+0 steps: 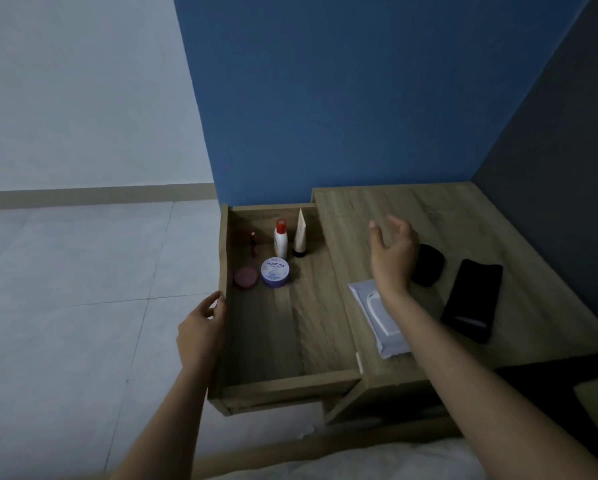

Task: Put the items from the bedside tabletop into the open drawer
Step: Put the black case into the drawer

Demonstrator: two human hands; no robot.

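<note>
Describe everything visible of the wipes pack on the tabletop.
The wipes pack is a flat, soft-looking pale grey packet with a white oblong flap on top. It lies flat on the wooden tabletop near its left edge, beside the open drawer. The right hand reaches past it, the wrist hiding its far corner; contact cannot be told.

A saturated blue wall (325, 98) fills the upper middle of the view, meeting a pale white wall (83, 91) on the left and a darker grey wall (567, 168) on the right, the last forming a shadowed corner. Along the foot of the white wall runs a beige skirting board (93, 195), and below it spreads a floor (65, 306) of large light-grey tiles with thin grout lines crossing in the left half. At the bottom edge lies white bedding (360, 462), blurred, with a wooden rail (325, 445) just above it.
</note>
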